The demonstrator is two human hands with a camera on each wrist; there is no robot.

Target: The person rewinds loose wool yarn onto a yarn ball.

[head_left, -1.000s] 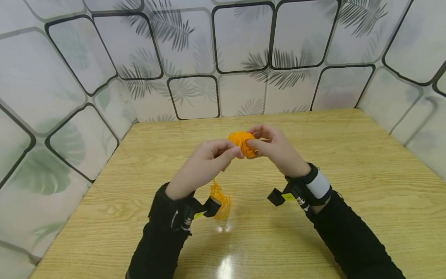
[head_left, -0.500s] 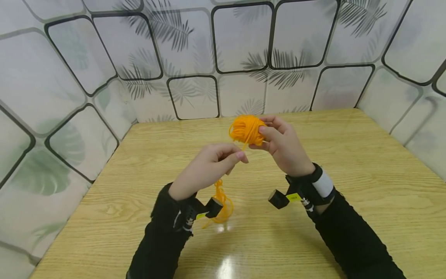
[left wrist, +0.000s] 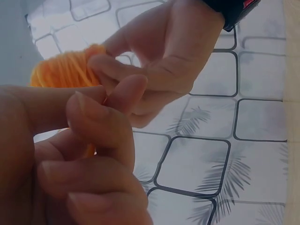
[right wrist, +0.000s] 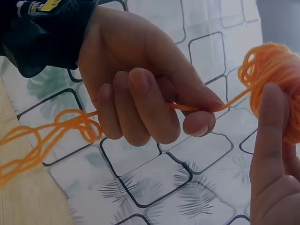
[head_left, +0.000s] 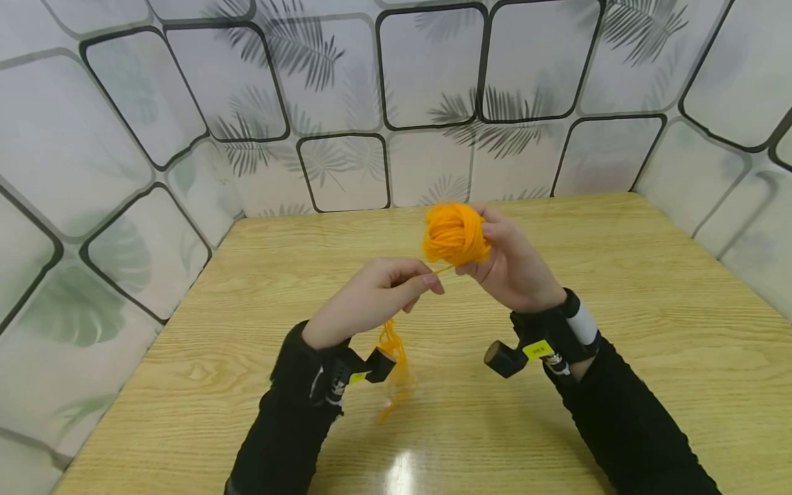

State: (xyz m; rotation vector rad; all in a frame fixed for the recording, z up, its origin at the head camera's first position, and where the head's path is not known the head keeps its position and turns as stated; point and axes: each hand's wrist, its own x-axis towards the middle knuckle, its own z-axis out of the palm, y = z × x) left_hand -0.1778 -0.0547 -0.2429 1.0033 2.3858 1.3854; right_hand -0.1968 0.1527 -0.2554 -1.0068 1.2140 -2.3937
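Observation:
An orange ball of yarn [head_left: 456,235] is held up in my right hand [head_left: 516,265], its thumb and fingers around the ball's right side. My left hand [head_left: 374,295], lower and to the left, pinches a strand of yarn [right wrist: 236,99] between thumb and forefinger. That strand runs short and taut up to the ball. Loose, looped yarn [right wrist: 61,129] trails out behind the left hand's curled fingers in the right wrist view. In the head view this loose yarn [head_left: 399,364] hangs below the left hand, partly behind the wrist camera.
A light wooden table [head_left: 247,289] lies under both hands. Patterned sheeting [head_left: 427,165] with leaf prints and dark outlines lines the back and sides. Each wrist carries a black strapped camera, such as the right camera [head_left: 507,359].
The right hand has moved the ball up and right, away from the left hand, and turned it. A strand now stretches between them. The left hand has shifted slightly; the hanging yarn has swung.

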